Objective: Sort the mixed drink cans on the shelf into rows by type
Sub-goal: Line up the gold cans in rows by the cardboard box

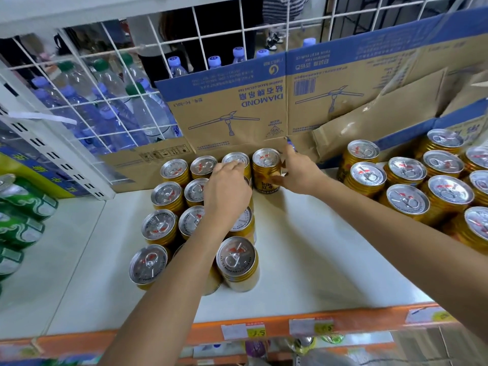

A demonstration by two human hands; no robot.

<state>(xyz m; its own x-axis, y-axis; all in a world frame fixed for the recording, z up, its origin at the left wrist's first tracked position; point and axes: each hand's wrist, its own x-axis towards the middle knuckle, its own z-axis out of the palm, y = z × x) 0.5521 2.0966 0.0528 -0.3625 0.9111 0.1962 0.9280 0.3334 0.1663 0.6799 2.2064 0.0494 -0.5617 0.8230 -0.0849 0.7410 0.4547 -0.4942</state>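
Gold drink cans with silver tops stand in neat rows (163, 225) on the white shelf (303, 247), left of centre. My right hand (295, 173) grips one gold can (265, 170) at the back right end of these rows, against the cardboard. My left hand (227, 192) rests on the can tops in the third row, fingers reaching the top of the back can (235, 158). A second group of gold cans (412, 191) stands at the right. Green cans (21, 212) lie at the far left.
An upside-down cardboard box (237, 114) forms the back wall behind the cans. A white wire grid (92, 101) with water bottles behind it fills the back left. The orange shelf edge (264, 331) carries price tags. People stand beyond the grid.
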